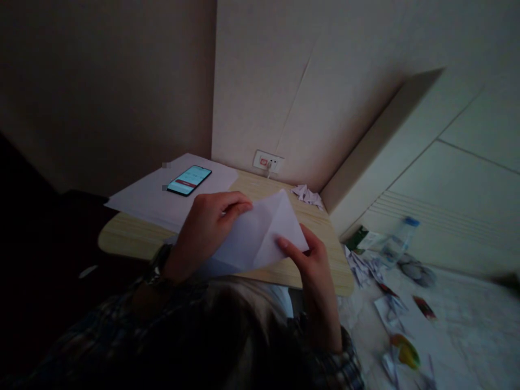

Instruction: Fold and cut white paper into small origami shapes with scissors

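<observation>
A folded white sheet of paper (260, 230) is held just above the near edge of a small light wooden table (284, 271). My left hand (207, 225), with a watch on its wrist, grips the sheet's left side, fingers curled over the top edge. My right hand (312, 260) pinches the lower right corner of the sheet between thumb and fingers. The paper shows diagonal creases that meet at a point on top.
A lit phone (189, 180) lies on flat white sheets (154, 200) at the table's far left. A wall socket (267, 161) sits behind, folded paper bits (307, 195) near the corner. To the right a bed holds a water bottle (398, 238), paper scraps (365, 265) and wrappers (406, 349).
</observation>
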The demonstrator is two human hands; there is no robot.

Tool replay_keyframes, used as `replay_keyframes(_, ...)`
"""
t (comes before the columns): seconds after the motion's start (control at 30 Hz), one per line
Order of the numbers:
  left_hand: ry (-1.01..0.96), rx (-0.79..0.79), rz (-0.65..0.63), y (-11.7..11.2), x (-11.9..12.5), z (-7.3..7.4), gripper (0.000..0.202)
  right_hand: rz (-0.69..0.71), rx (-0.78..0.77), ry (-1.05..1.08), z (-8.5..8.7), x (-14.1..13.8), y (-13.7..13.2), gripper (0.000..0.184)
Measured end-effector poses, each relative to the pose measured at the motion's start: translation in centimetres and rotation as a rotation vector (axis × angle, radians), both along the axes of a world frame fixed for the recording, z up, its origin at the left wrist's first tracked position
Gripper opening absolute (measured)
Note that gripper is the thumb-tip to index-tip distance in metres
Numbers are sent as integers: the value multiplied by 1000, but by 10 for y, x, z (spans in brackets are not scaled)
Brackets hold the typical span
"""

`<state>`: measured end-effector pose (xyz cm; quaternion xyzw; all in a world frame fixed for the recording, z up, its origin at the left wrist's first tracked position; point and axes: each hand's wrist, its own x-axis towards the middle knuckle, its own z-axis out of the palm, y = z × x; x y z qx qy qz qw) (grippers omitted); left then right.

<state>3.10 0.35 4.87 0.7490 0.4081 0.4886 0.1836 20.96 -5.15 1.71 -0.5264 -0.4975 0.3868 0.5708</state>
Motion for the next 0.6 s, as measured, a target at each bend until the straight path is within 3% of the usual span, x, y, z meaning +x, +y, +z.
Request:
replay_keyframes(0.13, -101, -15, 82, 0, 1, -1, 20, -6, -6, 198, -10, -12, 3, 31)
replay_keyframes(0.3, -155, -62, 66, 0, 3, -1, 17, -65, 40, 228, -18, -35, 8, 46)
replay_keyframes(0.6, -172, -66, 112, -2, 2, 3, 17, -141, 25, 204, -12, -29, 8, 26)
